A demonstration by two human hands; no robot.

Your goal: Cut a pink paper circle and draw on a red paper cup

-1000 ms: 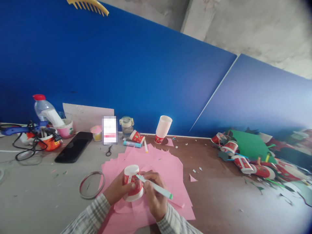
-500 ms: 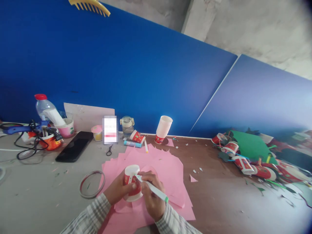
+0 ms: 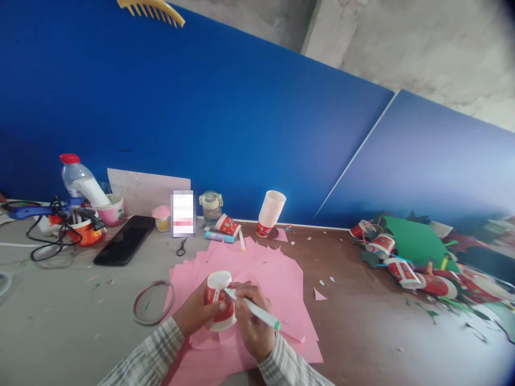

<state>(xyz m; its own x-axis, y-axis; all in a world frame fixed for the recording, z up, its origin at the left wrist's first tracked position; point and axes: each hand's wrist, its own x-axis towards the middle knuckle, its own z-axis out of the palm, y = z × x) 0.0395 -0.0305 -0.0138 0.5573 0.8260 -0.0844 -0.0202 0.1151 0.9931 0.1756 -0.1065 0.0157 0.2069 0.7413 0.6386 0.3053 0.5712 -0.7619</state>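
A red and white paper cup (image 3: 219,313) is held over the pink paper sheets (image 3: 277,268), tilted a little. My left hand (image 3: 197,310) is closed around the cup's left side, its thumb across the front. In my right hand (image 3: 257,327) is a white marker (image 3: 259,313) with a green end, gripped like a pen. The marker's tip touches or nearly touches the printed side of the cup, close below the rim; I cannot tell which. My right fingers lie against the cup's right edge.
Behind the paper stand a stack of white cups (image 3: 272,212), a glue stick (image 3: 219,237) and a lidded jar (image 3: 211,208). Left are a tape ring (image 3: 153,302), a black phone (image 3: 125,241) and small scissors (image 3: 182,247). Several decorated cups (image 3: 402,272) lie at right.
The camera view has shifted very slightly. Both hands keep their hold on the cup and the marker, with almost no visible movement.
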